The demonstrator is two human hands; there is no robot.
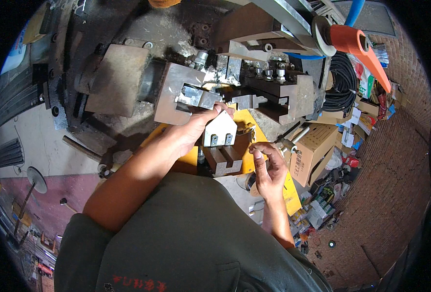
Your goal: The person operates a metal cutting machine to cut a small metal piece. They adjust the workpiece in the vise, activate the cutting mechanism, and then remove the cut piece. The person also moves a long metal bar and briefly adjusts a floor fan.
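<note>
My left hand (201,126) reaches forward, its fingertips at the tip of a pale, house-shaped metal plate (220,128) and close to the metal jaw piece (201,98) in a steel clamp block (168,98). Whether the fingers grip anything is hidden by the hand itself. Two small dark slotted brackets are fixed on the plate's lower edge, just above a slotted steel block (222,160). To the right, my right hand (270,168) is raised beside a yellow metal plate (292,193), thumb and forefinger curled close together. Nothing clear shows between them.
A second steel clamp block (303,96) with bolts stands at the right. An orange clamping lever (378,65) hangs at upper right, near a coil of black cable (341,84). A cardboard box (312,151) lies beyond my right hand. A metal rod (80,148) juts out at left.
</note>
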